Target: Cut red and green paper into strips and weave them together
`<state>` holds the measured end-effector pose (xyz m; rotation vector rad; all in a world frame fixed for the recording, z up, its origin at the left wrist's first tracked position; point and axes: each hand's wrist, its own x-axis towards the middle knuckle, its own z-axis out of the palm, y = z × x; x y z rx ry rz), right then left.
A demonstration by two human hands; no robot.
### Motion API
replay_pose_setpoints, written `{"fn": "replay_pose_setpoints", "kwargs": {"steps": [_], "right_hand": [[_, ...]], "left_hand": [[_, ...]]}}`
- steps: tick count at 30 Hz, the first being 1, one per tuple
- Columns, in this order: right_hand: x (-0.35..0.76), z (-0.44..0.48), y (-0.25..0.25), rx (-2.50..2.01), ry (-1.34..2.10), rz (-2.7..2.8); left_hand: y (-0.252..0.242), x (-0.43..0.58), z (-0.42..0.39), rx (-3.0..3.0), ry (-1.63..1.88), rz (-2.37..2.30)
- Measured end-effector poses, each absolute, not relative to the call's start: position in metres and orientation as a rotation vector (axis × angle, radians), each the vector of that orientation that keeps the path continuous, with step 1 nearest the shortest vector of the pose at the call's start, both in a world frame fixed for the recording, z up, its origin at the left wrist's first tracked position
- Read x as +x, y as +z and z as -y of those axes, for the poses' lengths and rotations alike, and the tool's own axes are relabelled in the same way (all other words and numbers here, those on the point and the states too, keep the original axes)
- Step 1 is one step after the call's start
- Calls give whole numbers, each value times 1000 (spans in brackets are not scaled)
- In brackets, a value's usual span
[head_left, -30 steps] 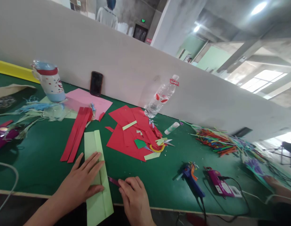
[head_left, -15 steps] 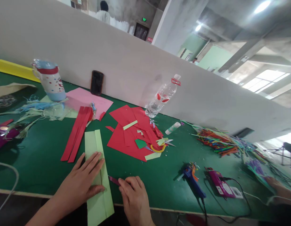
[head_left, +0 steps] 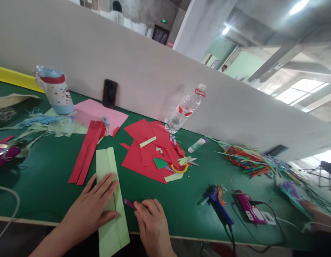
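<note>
My left hand point(head_left: 91, 207) lies flat, fingers spread, on a long light green folded paper strip point(head_left: 110, 192) that hangs over the front edge of the green table point(head_left: 47, 185). My right hand point(head_left: 151, 225) is closed just right of the strip, pinching a small magenta tool point(head_left: 129, 203) whose tip points at the paper's right edge. Red paper strips point(head_left: 87, 150) lie left of the green strip.
A heap of red paper scraps point(head_left: 150, 150) with scissors point(head_left: 181, 165) lies beyond. Pink sheet point(head_left: 101, 114), patterned cup point(head_left: 56, 91), phone point(head_left: 110, 93) and water bottle point(head_left: 184, 109) stand by the white partition. Glue guns point(head_left: 220, 205) and coloured sticks point(head_left: 251, 160) at right.
</note>
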<state>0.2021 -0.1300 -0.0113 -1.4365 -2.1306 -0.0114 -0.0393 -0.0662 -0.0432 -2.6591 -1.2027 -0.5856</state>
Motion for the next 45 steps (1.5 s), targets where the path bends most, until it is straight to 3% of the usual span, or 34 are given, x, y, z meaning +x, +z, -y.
{"fn": "replay_pose_setpoints", "kwargs": {"steps": [45], "right_hand": [[197,121,-12,-1449,46,2137]], "left_hand": [[-41,-42,67,-2747,-545,1174]]}}
